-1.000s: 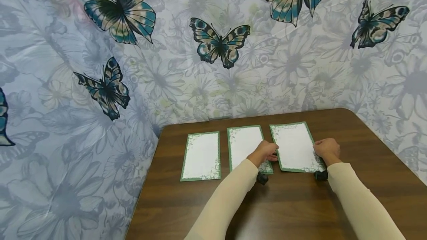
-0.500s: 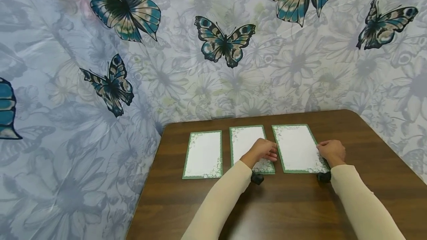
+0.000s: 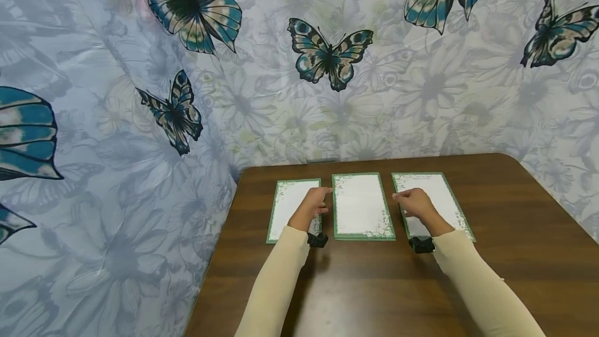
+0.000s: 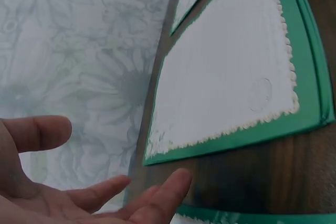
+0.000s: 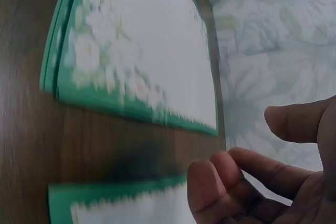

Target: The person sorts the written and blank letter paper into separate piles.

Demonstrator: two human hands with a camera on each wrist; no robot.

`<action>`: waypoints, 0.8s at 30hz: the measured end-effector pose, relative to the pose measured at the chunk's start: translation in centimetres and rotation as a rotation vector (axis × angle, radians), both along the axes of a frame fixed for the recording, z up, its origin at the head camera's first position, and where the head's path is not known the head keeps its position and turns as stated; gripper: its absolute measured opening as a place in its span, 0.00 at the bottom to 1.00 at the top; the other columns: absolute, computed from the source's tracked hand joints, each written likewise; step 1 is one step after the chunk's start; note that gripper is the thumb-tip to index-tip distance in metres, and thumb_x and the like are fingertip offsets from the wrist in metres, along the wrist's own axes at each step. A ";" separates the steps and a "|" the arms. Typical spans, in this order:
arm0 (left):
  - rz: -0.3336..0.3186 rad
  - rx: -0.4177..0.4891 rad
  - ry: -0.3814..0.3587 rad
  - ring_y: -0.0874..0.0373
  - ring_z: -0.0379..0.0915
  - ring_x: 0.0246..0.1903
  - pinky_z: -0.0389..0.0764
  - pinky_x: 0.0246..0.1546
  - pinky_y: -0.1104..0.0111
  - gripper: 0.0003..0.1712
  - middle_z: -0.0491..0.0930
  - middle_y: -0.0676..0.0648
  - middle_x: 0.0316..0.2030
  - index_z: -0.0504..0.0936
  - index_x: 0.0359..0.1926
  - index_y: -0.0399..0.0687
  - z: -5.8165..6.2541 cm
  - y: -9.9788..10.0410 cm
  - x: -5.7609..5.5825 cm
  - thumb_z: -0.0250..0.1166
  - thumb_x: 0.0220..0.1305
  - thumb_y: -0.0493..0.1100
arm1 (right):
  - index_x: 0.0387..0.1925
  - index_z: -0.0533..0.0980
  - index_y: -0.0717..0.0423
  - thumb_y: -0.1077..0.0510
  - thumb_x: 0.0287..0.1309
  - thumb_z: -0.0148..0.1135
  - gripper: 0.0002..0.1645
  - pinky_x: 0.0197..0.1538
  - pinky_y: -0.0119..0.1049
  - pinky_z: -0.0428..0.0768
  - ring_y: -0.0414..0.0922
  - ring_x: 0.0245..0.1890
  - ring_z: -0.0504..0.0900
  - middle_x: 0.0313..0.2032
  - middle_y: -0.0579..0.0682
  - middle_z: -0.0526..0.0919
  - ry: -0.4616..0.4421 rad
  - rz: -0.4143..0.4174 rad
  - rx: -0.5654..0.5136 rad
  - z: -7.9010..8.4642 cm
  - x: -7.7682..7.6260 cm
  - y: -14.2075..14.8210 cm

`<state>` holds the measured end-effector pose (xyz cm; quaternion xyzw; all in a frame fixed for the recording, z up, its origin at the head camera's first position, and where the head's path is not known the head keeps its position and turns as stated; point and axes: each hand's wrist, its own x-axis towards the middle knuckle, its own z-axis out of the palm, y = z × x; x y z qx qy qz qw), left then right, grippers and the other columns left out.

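Three white sheets with green floral borders lie in a row on the table. The middle sheet (image 3: 361,204) shows a layered green edge in both wrist views. My left hand (image 3: 310,206) hovers over the left sheet (image 3: 284,207), fingertips close to the middle sheet's left edge. In the left wrist view its thumb and fingers (image 4: 157,203) are apart with nothing between them. Over the right sheet (image 3: 451,207) is my right hand (image 3: 418,206), pointing at the middle sheet's right side. The right wrist view shows its thumb (image 5: 294,123) apart from loosely bent fingers, holding nothing.
The brown wooden table (image 3: 365,285) has its far edge against a wall covering (image 3: 262,77) printed with flowers and butterflies. Black wrist cameras sit at the left cuff (image 3: 318,240) and the right cuff (image 3: 422,245). Narrow strips of wood separate the sheets.
Both hands have moved left, from the right sheet's sides to either side of the middle sheet. The right hand has left the right sheet's outer edge. The head view has shifted left.
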<state>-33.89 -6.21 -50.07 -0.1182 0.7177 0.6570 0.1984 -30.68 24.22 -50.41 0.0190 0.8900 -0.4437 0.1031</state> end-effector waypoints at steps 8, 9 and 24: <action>0.007 0.074 -0.017 0.39 0.75 0.58 0.82 0.56 0.56 0.35 0.70 0.32 0.65 0.61 0.72 0.35 -2.0 0.0 1.0 0.58 0.71 0.48 | 0.58 0.73 0.75 0.48 0.71 0.49 0.32 0.36 0.43 0.88 0.55 0.35 0.84 0.31 0.67 0.82 -0.043 -0.043 0.022 -1.9 0.5 -2.3; 0.011 0.087 -0.022 0.40 0.77 0.56 0.82 0.56 0.56 0.35 0.72 0.32 0.64 0.62 0.72 0.35 -2.1 -0.1 1.0 0.58 0.71 0.48 | 0.57 0.74 0.75 0.49 0.71 0.49 0.32 0.35 0.42 0.88 0.54 0.35 0.85 0.36 0.69 0.83 -0.040 -0.045 0.030 -2.0 0.5 -2.4; -0.006 0.105 0.005 0.42 0.80 0.53 0.83 0.55 0.56 0.33 0.76 0.34 0.60 0.64 0.70 0.32 -2.4 -0.6 1.3 0.57 0.71 0.46 | 0.29 0.80 0.65 0.49 0.68 0.52 0.23 0.24 0.36 0.77 0.49 0.20 0.77 0.21 0.53 0.80 0.094 -0.121 0.117 -1.9 0.7 -4.0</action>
